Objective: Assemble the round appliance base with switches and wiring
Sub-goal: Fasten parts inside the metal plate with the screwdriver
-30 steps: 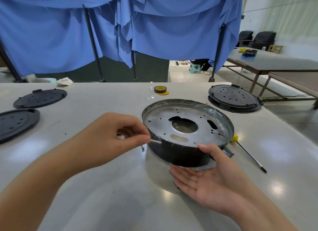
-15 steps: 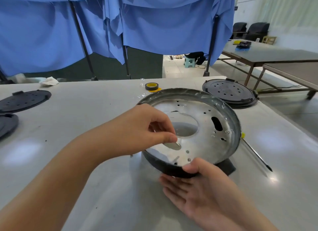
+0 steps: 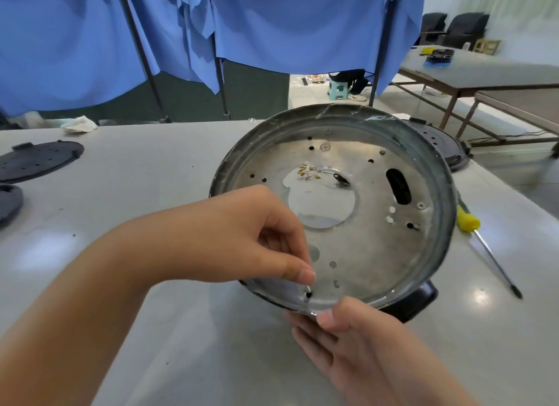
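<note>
Head view: left hand point(image 3: 242, 239) pinches a small screw point(image 3: 308, 291) between thumb and fingertips, over a hole near the round base's point(image 3: 363, 248) lower rim; right hand point(image 3: 363, 351) props the tilted base on the table point(image 3: 181, 330), thumb clamped over rim, fingers straight beneath.

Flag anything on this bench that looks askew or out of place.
The round base is tipped up toward the camera, propped by the right hand. Crinkled clear film clings along its far rim. Small brass terminals lie loose, seen through its centre opening.
</note>
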